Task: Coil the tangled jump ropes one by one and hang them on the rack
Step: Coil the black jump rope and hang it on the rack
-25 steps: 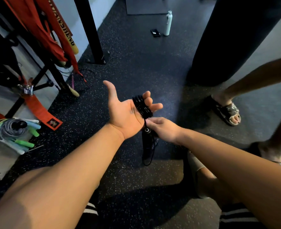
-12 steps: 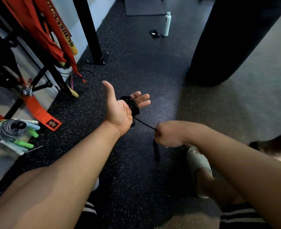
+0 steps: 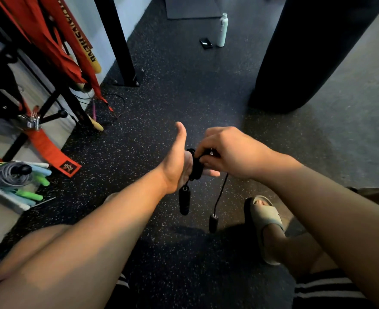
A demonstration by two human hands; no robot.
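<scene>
**Last turns of the black rope around the left hand**

Right of the rack, above the speckled floor, the left hand stands edge-up with the thumb raised and the fingers straight. The black jump rope is wound around its palm. The right hand is curled over the coil and pinches the cord with its fingertips. One handle hangs just under the left wrist. The second handle hangs lower on a short free length of cord.

To finish well, I would keep the left fingers stiff so the loops stay even, wrap the short tail across the coil, and tuck it tight before sliding the bundle off.

On the rack, a yellow strip carries dark letters; they seem to end in "SHENG", but the beginning is covered. A small patch on the orange strap at the rack's foot is too blurred to read.
</scene>
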